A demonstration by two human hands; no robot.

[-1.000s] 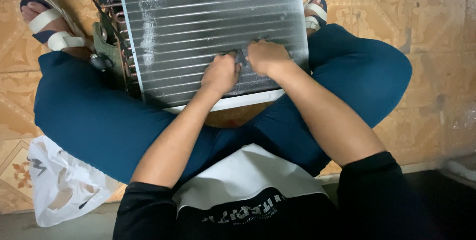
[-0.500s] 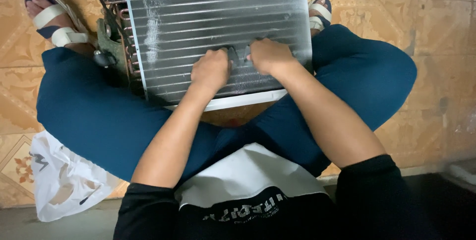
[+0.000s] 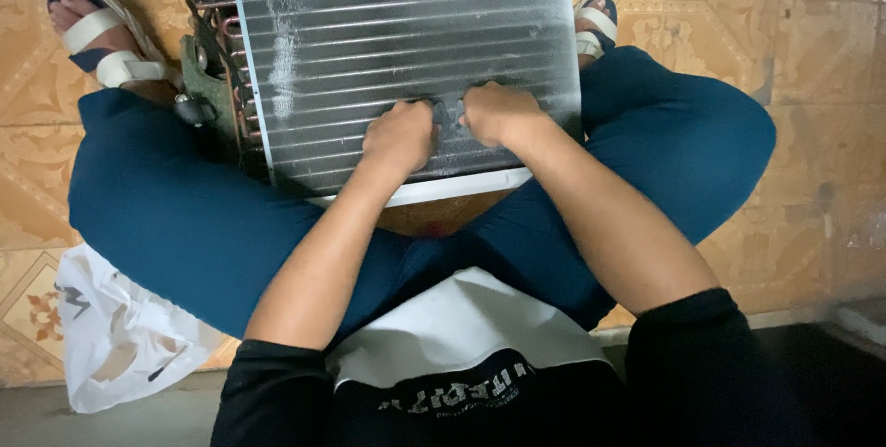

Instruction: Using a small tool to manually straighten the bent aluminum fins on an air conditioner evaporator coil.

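Two hands rest side by side on the lower face of a finned coil panel (image 3: 406, 50), a silver heat-exchanger block with horizontal tubes showing through the fins. The panel lies between the person's crossed legs, its white bottom edge nearest the body and its upper part running out of frame at the top.

Left hand (image 3: 399, 138): curled into a loose fist, knuckles up, pressed against the fins. Its grip is closed, and a small dark object (image 3: 449, 115) shows between the two hands; whether the left fingers pinch it cannot be told.

Right hand (image 3: 498, 110): likewise curled, fingers tucked under against the fins, just beside the left hand. Its grip is closed; what it pinches, if anything, is hidden.

Copper tube bends (image 3: 242, 106) and black cable (image 3: 189, 4) sit at the panel's left edge. A whitish smear runs down the fins near that side.

Patterned floor tiles (image 3: 812, 41) surround the work. A white plastic bag (image 3: 115, 341) lies on the floor at the person's left. Both feet wear strapped sandals (image 3: 101, 36).
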